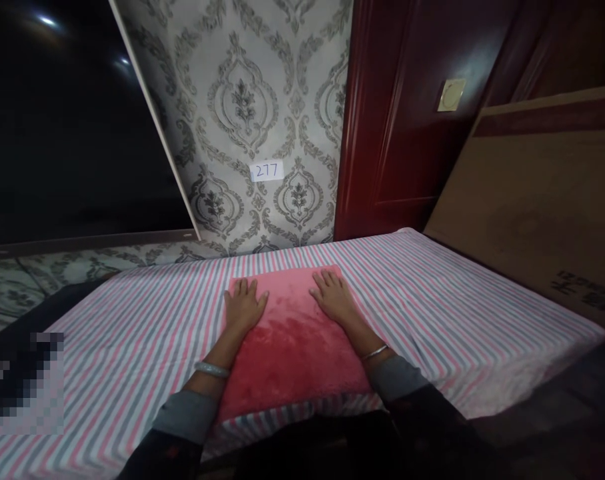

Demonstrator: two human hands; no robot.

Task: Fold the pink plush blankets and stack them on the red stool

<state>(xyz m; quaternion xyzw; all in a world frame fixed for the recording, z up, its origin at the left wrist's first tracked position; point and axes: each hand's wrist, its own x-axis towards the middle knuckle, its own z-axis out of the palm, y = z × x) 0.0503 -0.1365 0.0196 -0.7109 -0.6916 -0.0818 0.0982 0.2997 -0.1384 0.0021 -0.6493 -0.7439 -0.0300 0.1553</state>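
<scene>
A pink-red plush cloth (pixel 292 360) lies spread flat on a table covered by a striped tablecloth (pixel 152 327). My left hand (pixel 244 305) rests flat on its far left corner, fingers spread. Over the far right corner lies my right hand (pixel 333 297), also flat with the fingers apart. Neither hand grips anything. The plush pile looks lighter at the far end and darker red toward me. A bracelet circles each wrist.
A large cardboard box (pixel 542 200) stands along the table's right side. On the left hangs a dark screen (pixel 77 127). Behind the table are a patterned wall (pixel 242 100) with a paper label (pixel 266 171) reading 277, and a dark red door (pixel 412 133).
</scene>
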